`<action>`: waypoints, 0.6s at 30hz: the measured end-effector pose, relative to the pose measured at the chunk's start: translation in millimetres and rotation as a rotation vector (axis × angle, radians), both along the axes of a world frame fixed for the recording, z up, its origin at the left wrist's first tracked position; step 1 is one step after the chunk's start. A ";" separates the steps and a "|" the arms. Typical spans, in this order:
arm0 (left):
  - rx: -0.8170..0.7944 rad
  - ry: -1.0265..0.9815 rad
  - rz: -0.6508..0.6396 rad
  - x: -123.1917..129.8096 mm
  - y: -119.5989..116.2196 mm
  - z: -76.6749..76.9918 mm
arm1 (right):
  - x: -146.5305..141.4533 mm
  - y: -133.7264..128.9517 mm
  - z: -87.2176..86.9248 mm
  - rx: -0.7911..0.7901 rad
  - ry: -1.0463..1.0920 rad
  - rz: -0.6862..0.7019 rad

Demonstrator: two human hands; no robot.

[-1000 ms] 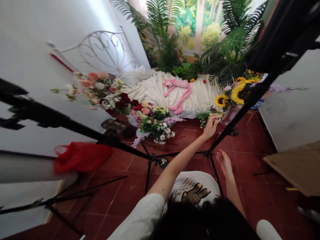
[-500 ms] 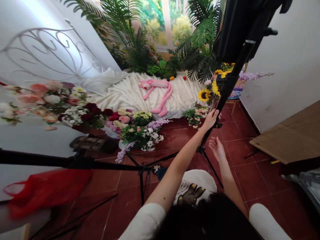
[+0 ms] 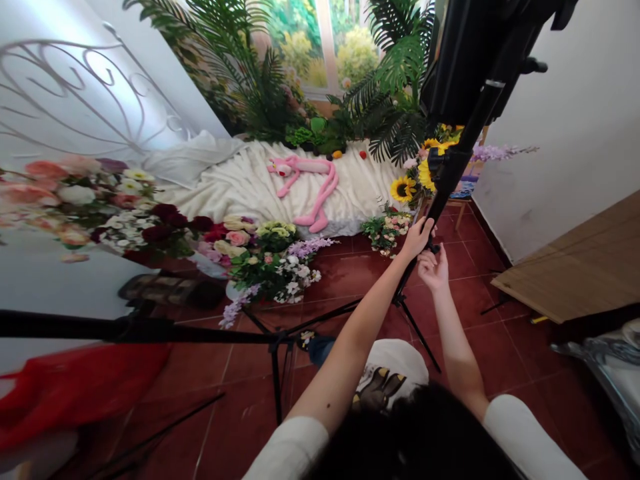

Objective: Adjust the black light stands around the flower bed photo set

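A black light stand (image 3: 449,177) leans up and to the right, with a bulky dark fixture (image 3: 463,63) at its top. Wrapped around its pole is my left hand (image 3: 416,240), fingers closed. Just below, my right hand (image 3: 434,269) pinches the stand's tightening knob (image 3: 435,249) between thumb and fingers; part of the knob is hidden by them. The stand's legs (image 3: 419,333) spread over the red tiled floor.
A second black stand (image 3: 215,332) crosses at left, beside a red bag (image 3: 85,377). Ahead, a pink plush toy (image 3: 313,167) lies on a cream blanket (image 3: 235,177), bordered by artificial flowers (image 3: 270,260) and palm leaves (image 3: 250,67). A brown board (image 3: 575,267) stands at right.
My right hand has risen from open beside the pole to the knob, and its fingers have closed there. My left hand keeps its hold on the stand. The view has shifted slightly right.
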State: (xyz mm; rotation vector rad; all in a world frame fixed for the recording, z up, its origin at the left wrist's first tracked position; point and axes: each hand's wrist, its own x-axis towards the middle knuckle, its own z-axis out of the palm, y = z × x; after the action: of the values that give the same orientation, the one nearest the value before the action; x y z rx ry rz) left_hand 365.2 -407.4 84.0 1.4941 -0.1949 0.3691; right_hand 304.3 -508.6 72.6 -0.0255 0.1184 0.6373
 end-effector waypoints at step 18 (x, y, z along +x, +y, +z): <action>-0.021 -0.017 0.033 4.0 -3.5 -2.8 | 18.2 -0.7 2.3 -0.392 -0.006 -0.082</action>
State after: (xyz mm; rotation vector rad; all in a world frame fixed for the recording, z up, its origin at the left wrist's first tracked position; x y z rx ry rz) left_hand 369.2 -410.9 81.3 1.4756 -0.1800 0.4092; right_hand 322.4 -509.2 74.9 -0.3990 0.2357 0.5247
